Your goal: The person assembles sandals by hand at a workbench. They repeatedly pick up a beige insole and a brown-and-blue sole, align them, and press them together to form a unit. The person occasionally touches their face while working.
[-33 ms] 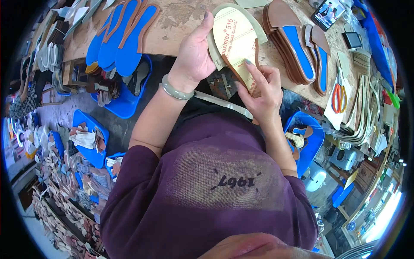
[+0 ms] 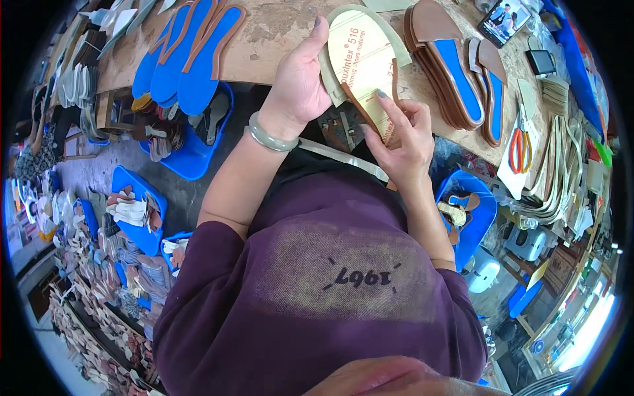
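A pale cream shoe insole board (image 2: 363, 56) with printed lettering is held up over the near edge of the bench. Grey-green material sticks out around its toe part, and a brown strip (image 2: 356, 104) edges its narrower heel part. My left hand (image 2: 298, 82) is closed on the left side of the toe part, thumb along the edge and fingers hidden beneath. My right hand (image 2: 406, 135) pinches the heel part, forefinger on the board's face and thumb at the brown edge. A jade-like bangle (image 2: 272, 135) circles my left wrist.
Blue insoles with brown edging (image 2: 201, 59) lie at the bench's left. Right of my hands are stacked brown-and-blue insoles (image 2: 446, 66), a phone (image 2: 503, 21), orange-handled scissors (image 2: 520, 148) and bundled strips (image 2: 553, 171). Blue bins (image 2: 191, 158) with shoe parts stand below the bench.
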{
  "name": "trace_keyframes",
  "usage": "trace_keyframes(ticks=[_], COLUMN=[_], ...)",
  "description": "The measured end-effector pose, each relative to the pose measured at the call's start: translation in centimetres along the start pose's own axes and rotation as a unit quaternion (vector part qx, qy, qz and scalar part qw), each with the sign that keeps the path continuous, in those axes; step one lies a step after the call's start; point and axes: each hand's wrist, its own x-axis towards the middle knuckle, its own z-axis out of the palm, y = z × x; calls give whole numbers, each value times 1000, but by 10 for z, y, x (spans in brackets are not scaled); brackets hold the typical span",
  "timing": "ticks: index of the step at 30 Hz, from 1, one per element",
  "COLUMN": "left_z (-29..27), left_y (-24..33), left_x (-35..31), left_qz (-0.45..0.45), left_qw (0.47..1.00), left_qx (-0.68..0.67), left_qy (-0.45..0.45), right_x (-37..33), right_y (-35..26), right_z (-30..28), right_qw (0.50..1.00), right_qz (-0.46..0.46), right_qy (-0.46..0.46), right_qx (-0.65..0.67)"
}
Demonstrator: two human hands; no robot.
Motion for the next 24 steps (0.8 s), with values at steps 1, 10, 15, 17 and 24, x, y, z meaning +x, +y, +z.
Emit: trace_keyframes(ticks=[1,10,15,17,24], left_z=[0,-4,-2,-7,-8], left_y=[0,-3,-4,-5,-9], left_x=[0,2,-4,-3,-1], left_qz=[-1,-2,13,-1,-14], left_qw=[1000,999,996,1000,994], left_qx=[-7,-24,75,12,-108], left_qy=[-4,-23,43,16,-26], right_x=[0,0,0,-1,-1], right_y=[0,1,-2,-2,5], right_z=[0,2,0,0,3], right_qw=[1000,1000,999,999,1000], right_qz=[1,15,4,-10,-17], right_qy=[2,-10,-17,-6,14], right_qx=[5,-21,-40,-39,-15])
